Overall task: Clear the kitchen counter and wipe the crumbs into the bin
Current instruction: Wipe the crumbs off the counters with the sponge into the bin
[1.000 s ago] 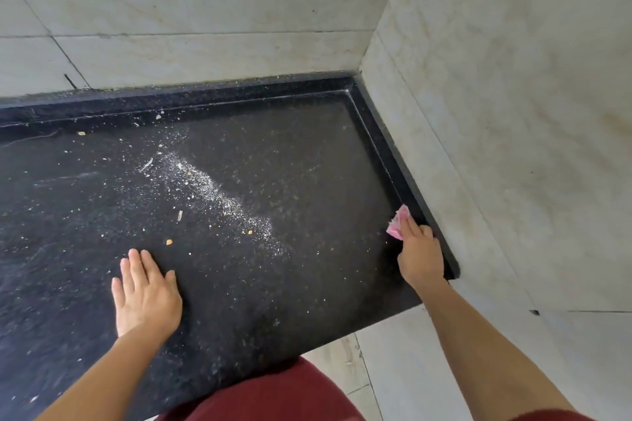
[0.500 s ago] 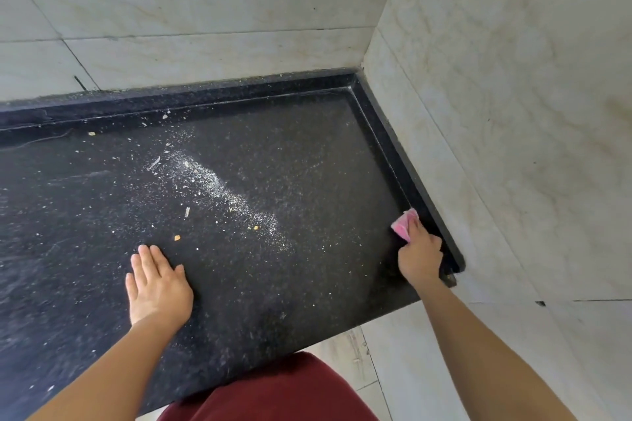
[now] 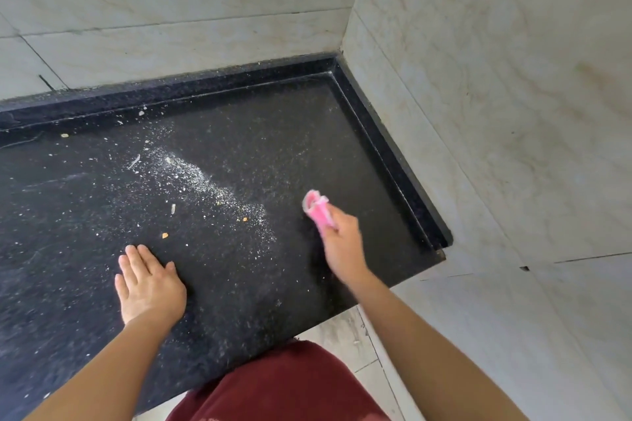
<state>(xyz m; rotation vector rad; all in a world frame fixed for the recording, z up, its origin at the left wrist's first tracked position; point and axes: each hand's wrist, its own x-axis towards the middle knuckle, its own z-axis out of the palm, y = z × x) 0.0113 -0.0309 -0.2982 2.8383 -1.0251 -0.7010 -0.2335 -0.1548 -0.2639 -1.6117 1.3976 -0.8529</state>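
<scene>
A black speckled kitchen counter (image 3: 260, 133) fills the middle of the view. A diagonal streak of white crumbs (image 3: 212, 188) with a few orange bits runs across it. My right hand (image 3: 342, 243) grips a small pink cloth (image 3: 318, 210) on the counter, just right of the streak's lower end. My left hand (image 3: 147, 284) rests flat on the counter with straight fingers, below the crumbs. No bin is in view.
Pale marble tiled walls (image 3: 478, 113) close the counter at the back and right, behind a raised black rim (image 3: 393, 161). The counter's front edge runs diagonally above the tiled floor (image 3: 342, 335). My dark red clothing shows at the bottom.
My right hand has swept the pink cloth leftward from the counter's right rim towards the crumb streak. The left hand has stayed flat in place.
</scene>
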